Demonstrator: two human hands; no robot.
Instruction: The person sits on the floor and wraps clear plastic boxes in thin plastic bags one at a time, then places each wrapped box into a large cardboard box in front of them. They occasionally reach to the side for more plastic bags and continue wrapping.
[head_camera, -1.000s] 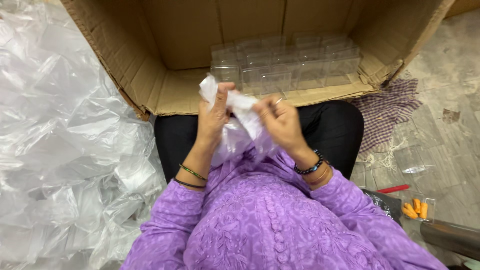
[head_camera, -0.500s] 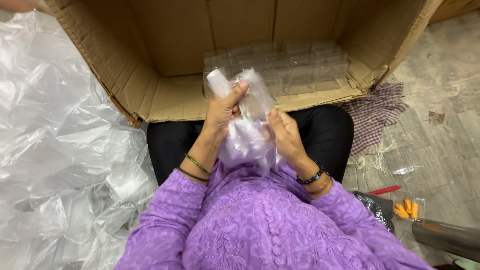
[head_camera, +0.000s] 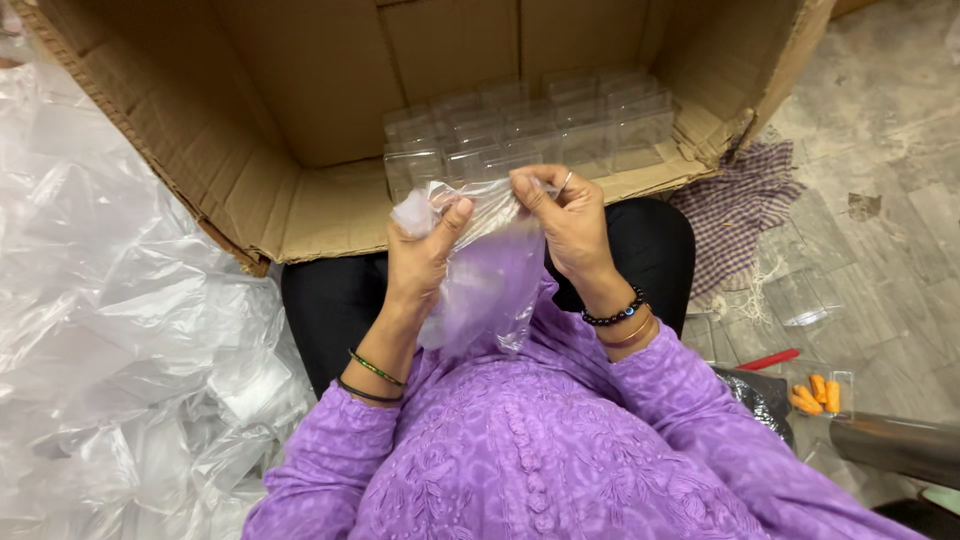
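Clear plastic bag (head_camera: 487, 280) is pinched at its top edge by left hand (head_camera: 425, 255) and right hand (head_camera: 562, 218), above cardboard box (head_camera: 330, 120).

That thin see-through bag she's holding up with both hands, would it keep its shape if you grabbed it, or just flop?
Probably flop: the clear plastic bag hangs limp and creased below the left hand and right hand pinching its top edge. It looks very light, since fingertips alone hold it up. Its glossy film may be slippery, so a firm pinch seems wise.
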